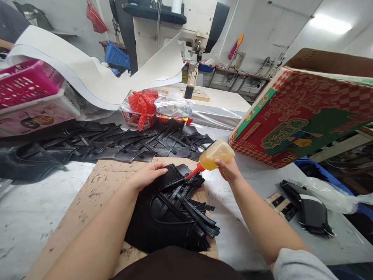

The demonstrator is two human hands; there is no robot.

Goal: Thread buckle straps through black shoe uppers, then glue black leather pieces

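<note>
My right hand (229,170) is wrapped round a squeeze bottle (217,154) of amber liquid, tilted with its red nozzle (194,171) pointing down to the left. The nozzle tip is at the edge of a black leather piece (167,182), touching or nearly so. My left hand (151,174) grips that edge with thumb and fingers. Below lies a stack of similar black leather pieces (140,225), with thin straps (195,210) fanned out on the right. Under the stack is a stained cardboard sheet (78,210).
A long row of overlapping black leather pieces (99,142) runs behind the cardboard. A red-and-green carton (288,116) stands at right. Black parts (313,210) lie near a plastic bag. A pink basket (29,83) is at left; a sewing machine (192,42) stands behind.
</note>
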